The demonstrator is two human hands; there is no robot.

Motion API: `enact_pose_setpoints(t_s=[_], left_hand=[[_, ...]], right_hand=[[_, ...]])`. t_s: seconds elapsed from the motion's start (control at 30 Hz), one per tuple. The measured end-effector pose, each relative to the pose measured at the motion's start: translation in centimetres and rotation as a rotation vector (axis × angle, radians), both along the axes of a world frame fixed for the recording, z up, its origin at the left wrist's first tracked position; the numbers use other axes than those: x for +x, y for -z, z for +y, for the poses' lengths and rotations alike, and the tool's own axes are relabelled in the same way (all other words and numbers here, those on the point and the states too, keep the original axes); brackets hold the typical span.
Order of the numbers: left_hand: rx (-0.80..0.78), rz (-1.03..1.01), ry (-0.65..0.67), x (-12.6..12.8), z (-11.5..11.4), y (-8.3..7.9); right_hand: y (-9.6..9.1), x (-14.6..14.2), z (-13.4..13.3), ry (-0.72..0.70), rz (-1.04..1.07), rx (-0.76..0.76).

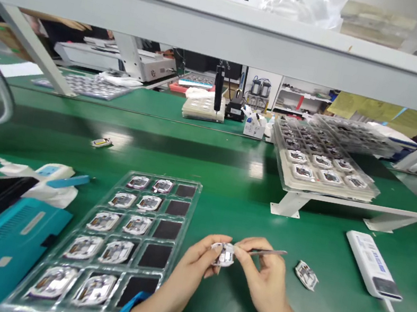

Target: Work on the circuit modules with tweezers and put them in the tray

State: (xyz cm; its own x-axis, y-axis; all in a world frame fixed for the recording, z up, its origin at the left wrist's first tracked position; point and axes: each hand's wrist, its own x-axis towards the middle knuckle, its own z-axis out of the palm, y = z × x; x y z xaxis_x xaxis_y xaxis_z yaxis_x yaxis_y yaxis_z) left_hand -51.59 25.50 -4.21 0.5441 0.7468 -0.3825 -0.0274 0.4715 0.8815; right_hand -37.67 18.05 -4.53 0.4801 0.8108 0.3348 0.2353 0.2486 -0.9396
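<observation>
A small white-and-silver electronic housing (226,256), shaped like a watch case, is pinched between the thumb and fingers of my left hand (195,264). My right hand (263,276) is closed at the housing's right edge, its fingertips touching or almost touching it. A thin metal tool that looks like tweezers (274,253) sticks out to the right from between its fingers; its other end is hidden. Right of my hands, a similar housing (307,275) lies loose on the green bench. At left, a clear compartment tray (196,197) holds several such housings in two columns; dark pads show in its right column.
A low stand (397,203) at the right carries stacked trays (292,181) of housings. Nearby lie a white device (372,265) with a cable, a teal case (2,249) and a power strip (54,172). A small part (101,142) rests farther back. An overhead shelf (231,25) spans the bench.
</observation>
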Motion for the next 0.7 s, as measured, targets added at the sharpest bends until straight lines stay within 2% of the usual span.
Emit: enact_pose_setpoints(t_s=[0.2,0.47,0.7], left_hand=[[-0.043,-0.048,0.028,-0.23,0.09,-0.59],[-0.03,-0.042,0.058,-0.37,0.09,-0.56],[-0.013,-0.034,0.081,-0.53,-0.05,-0.71]], right_hand=[[0.26,0.14,0.22,-0.043,0.133,-0.011],[-0.09,0.22,0.44,-0.093,0.145,-0.083],[-0.38,0.27,0.41,-0.065,0.096,-0.027]])
